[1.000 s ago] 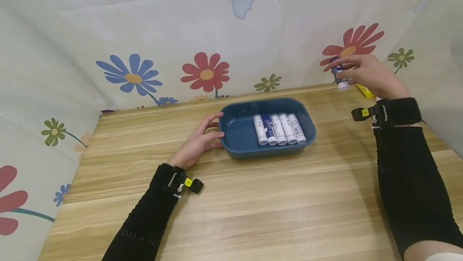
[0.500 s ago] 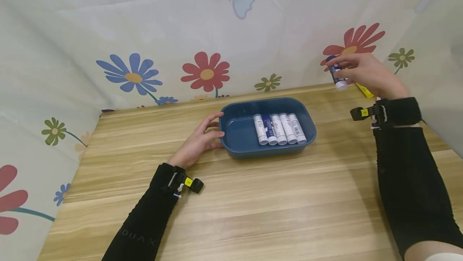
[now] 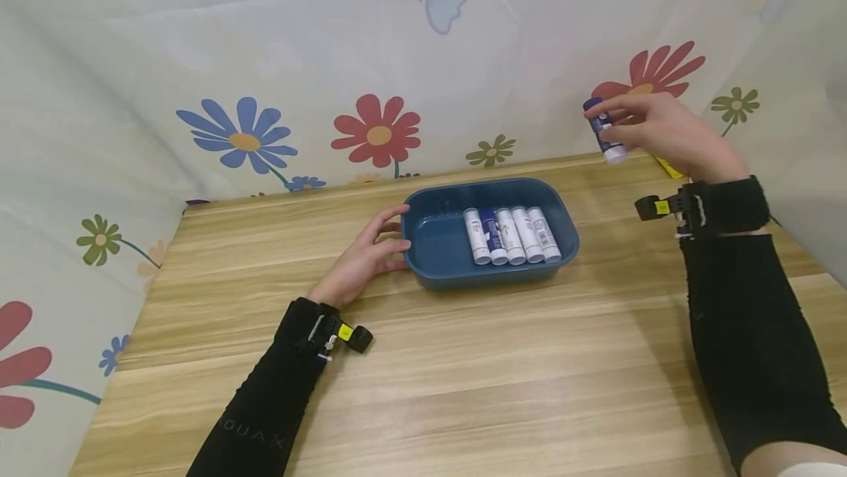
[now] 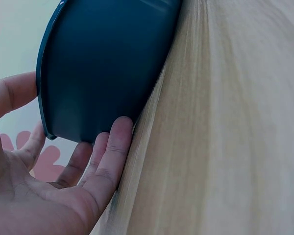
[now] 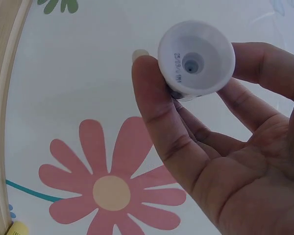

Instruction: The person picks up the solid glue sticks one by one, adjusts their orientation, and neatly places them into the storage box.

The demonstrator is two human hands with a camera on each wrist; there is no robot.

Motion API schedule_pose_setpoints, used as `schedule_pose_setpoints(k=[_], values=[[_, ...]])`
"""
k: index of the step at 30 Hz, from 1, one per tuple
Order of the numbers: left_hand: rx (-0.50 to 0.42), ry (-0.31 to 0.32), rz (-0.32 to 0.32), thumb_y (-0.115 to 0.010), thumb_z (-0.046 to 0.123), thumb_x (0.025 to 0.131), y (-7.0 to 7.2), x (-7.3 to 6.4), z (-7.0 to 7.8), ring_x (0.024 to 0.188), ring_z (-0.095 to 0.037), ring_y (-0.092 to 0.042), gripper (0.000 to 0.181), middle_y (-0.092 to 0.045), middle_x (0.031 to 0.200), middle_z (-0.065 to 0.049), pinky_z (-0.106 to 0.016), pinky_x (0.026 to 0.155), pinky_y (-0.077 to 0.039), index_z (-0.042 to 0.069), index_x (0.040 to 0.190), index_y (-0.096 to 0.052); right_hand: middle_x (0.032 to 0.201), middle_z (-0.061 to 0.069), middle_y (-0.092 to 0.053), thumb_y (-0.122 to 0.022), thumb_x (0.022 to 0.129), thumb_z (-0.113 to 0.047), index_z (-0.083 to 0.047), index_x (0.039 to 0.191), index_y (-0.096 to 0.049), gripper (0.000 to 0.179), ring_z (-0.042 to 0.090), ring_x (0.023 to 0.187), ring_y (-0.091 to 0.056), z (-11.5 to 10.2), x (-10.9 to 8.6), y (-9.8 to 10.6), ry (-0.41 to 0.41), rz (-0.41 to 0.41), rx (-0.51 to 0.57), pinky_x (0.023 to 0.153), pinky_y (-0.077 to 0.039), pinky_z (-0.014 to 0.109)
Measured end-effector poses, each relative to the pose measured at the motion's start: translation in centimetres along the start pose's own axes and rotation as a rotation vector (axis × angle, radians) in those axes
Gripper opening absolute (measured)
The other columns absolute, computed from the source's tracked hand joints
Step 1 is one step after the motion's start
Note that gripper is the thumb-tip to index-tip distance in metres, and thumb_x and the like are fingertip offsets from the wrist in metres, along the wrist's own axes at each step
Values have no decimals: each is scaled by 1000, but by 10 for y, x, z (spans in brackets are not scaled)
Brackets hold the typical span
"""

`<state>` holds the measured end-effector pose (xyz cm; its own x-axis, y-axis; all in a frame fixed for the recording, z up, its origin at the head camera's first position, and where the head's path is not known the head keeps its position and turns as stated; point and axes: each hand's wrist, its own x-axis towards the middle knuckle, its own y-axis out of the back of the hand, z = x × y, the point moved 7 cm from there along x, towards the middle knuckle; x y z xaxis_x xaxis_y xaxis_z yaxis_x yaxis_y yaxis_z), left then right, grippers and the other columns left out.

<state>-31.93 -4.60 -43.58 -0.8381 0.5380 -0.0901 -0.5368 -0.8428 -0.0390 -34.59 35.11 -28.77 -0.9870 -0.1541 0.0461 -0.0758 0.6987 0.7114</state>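
Observation:
In the head view my right hand (image 3: 668, 131) pinches a glue stick (image 3: 601, 128) above the table's back right. It has a dark blue cap and label and a white base, and leans with the cap up. The right wrist view looks onto its round white base (image 5: 198, 58) between thumb and fingers. My left hand (image 3: 360, 260) touches the left end of a dark blue plastic bin (image 3: 440, 284), its fingers (image 4: 118, 134) fairly straight against the outer wall and rim. Several glue sticks (image 3: 511, 236) lie side by side in the bin's right part, mostly white, one blue.
The bin stands on a wood-grain table (image 3: 503, 374). Behind it hangs a pale curtain (image 3: 298, 43) printed with flowers and a butterfly. A yellow object (image 3: 670, 167) lies at the back right, partly hidden by the right hand.
My right hand has moved slightly left and a little up with the glue stick. The left hand, the bin and the glue sticks in it have stayed still.

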Motion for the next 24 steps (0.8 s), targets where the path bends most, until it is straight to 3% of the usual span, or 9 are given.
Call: schedule_pose_setpoints(k=[11, 19, 24], values=[[-9, -1, 0, -57, 17, 98, 0, 1, 0, 131, -32, -41, 58, -32, 145, -12, -47, 99, -54, 29, 150, -34, 125, 11, -53, -62, 97, -24, -11, 135, -57, 41, 11, 83, -61, -15, -3, -7, 31, -30, -11, 69, -56, 17], [-10, 1, 2, -57, 17, 99, 1, 1, -1, 129, -31, -42, 57, -32, 144, -12, -47, 99, -53, 30, 149, -34, 130, 15, -54, -60, 98, -27, -13, 137, -55, 42, 17, 95, -58, -29, -6, -19, 37, -65, -47, 73, -53, 12], [-12, 5, 5, -57, 17, 98, 0, 0, -1, 126, -31, -45, 56, -32, 144, -12, -47, 100, -53, 32, 148, -36, 126, 17, -56, -60, 98, -24, -12, 135, -56, 39, 14, 90, -62, -37, -6, -25, 69, -80, -51, 73, -53, 13]])
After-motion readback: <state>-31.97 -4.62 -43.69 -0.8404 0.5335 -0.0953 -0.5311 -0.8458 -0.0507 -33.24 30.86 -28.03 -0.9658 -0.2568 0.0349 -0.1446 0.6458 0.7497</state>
